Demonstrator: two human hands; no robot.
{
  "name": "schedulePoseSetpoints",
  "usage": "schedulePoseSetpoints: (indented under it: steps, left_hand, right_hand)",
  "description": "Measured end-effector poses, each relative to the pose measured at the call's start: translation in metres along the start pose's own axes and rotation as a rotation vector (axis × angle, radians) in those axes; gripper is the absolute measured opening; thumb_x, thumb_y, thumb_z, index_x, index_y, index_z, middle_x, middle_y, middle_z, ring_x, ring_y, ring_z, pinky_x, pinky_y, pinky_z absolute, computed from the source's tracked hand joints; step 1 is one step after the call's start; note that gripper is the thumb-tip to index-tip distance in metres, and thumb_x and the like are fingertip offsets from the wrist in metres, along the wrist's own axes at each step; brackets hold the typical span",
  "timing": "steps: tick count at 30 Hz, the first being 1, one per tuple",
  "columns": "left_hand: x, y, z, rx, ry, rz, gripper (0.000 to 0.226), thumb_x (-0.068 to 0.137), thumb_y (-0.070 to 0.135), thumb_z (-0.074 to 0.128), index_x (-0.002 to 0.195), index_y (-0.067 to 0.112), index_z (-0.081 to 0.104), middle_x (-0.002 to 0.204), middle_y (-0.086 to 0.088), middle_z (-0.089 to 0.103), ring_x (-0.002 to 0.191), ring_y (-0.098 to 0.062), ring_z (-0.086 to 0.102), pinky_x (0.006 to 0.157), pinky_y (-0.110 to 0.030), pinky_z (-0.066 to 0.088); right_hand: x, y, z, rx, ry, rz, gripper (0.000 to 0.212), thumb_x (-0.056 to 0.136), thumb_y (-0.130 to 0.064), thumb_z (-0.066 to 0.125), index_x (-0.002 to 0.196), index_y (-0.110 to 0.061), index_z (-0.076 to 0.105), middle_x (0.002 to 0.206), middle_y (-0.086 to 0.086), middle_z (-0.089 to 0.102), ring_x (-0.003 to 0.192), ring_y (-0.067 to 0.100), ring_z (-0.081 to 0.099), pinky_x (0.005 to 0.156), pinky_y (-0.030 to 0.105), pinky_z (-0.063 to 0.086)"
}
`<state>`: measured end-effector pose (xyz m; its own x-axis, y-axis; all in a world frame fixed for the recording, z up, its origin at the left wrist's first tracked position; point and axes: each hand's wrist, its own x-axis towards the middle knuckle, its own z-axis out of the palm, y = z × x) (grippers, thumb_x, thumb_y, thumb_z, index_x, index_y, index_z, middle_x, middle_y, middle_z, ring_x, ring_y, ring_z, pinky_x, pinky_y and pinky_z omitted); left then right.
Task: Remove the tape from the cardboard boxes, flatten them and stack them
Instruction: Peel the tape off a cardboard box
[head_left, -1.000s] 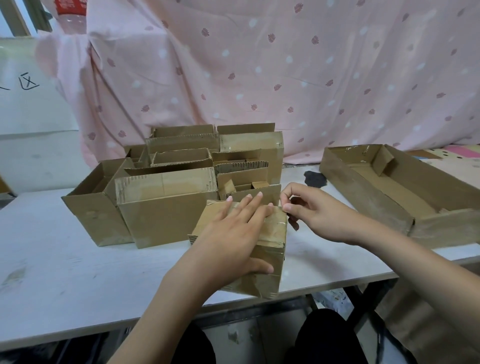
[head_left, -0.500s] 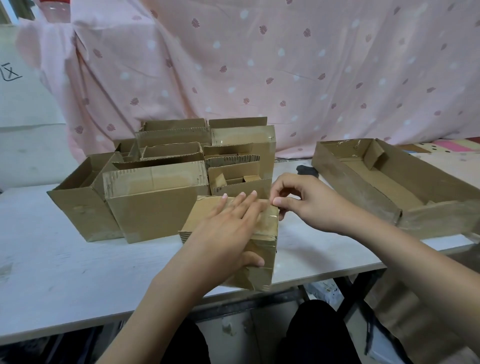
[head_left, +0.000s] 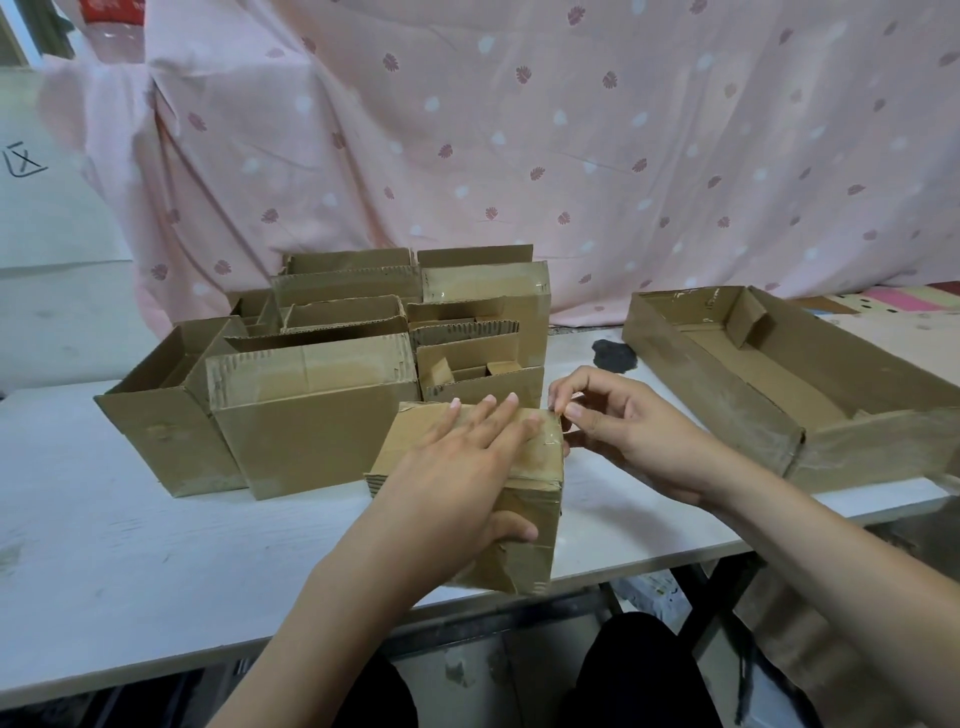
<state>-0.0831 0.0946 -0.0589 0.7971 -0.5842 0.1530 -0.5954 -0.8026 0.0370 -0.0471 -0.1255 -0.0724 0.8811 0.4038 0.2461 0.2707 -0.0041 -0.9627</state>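
Pink leaf-print cloth (head_left: 571, 130) draped behind a white table (head_left: 130, 561), with a cluster of open cardboard boxes (head_left: 322, 374) at its back left and a long shallow carton (head_left: 810, 395) at its right. Small taped box (head_left: 524, 519) at the near table edge, just in front of the cluster. Left hand (head_left: 457, 478) flat on its top, fingers spread, thumb against the near face; right hand (head_left: 623, 431) at the box's far right corner, thumb and forefinger pinching the tape edge (head_left: 557, 413).
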Motion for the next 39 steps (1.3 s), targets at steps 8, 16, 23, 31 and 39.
schedulePoseSetpoints:
  steps: [8, 16, 23, 31, 39]
  left_hand:
    - [-0.002, 0.008, -0.002, 0.097, -0.042, -0.019, 0.096, 0.092, 0.063, 0.047, 0.158, 0.018, -0.006, 0.164, -0.003, -0.019, 0.151, -0.015, -0.016, 0.121, -0.033, -0.012]
    - [-0.004, 0.01, -0.001, 0.15, -0.039, -0.037, 0.097, 0.094, 0.065, 0.042, 0.157, 0.016, -0.012, 0.163, -0.006, -0.021, 0.151, -0.018, -0.015, 0.122, -0.035, -0.011]
    - [-0.006, 0.01, 0.003, 0.178, 0.001, -0.025, 0.096, 0.094, 0.067, 0.038, 0.156, 0.019, -0.016, 0.164, -0.004, -0.02, 0.152, -0.018, -0.015, 0.123, -0.038, -0.01]
    - [-0.005, 0.011, 0.002, 0.146, -0.011, -0.046, 0.094, 0.094, 0.065, 0.041, 0.156, 0.022, -0.014, 0.164, -0.003, -0.019, 0.152, -0.017, -0.015, 0.124, -0.039, -0.005]
    - [-0.007, 0.009, 0.004, 0.134, 0.019, -0.032, 0.094, 0.094, 0.066, 0.041, 0.157, 0.025, -0.013, 0.164, 0.002, -0.018, 0.152, -0.014, -0.014, 0.123, -0.037, -0.008]
  right_hand:
    - [-0.001, -0.049, 0.0, -0.878, -0.096, -0.13, 0.023, 0.095, -0.024, 0.066, 0.112, -0.036, 0.075, 0.107, -0.019, 0.063, 0.097, 0.006, 0.058, 0.083, 0.015, 0.046]
    - [0.011, -0.059, 0.002, -1.109, -0.157, -0.126, 0.008, 0.091, -0.022, 0.073, 0.095, -0.027, 0.078, 0.101, -0.017, 0.066, 0.092, -0.002, 0.052, 0.077, 0.015, 0.042]
    - [0.011, -0.05, 0.0, -1.046, -0.119, -0.218, 0.008, 0.089, -0.013, 0.074, 0.086, -0.02, 0.075, 0.09, -0.009, 0.068, 0.083, 0.004, 0.056, 0.072, 0.013, 0.042]
    - [-0.004, -0.022, 0.0, -0.683, 0.118, -0.198, 0.015, 0.088, -0.009, 0.074, 0.081, -0.023, 0.074, 0.092, -0.011, 0.07, 0.099, 0.014, 0.064, 0.088, 0.022, 0.045]
    - [-0.01, -0.016, 0.004, -0.534, 0.168, -0.185, 0.012, 0.088, -0.009, 0.074, 0.09, -0.021, 0.075, 0.102, -0.012, 0.072, 0.108, 0.014, 0.064, 0.1, 0.032, 0.047]
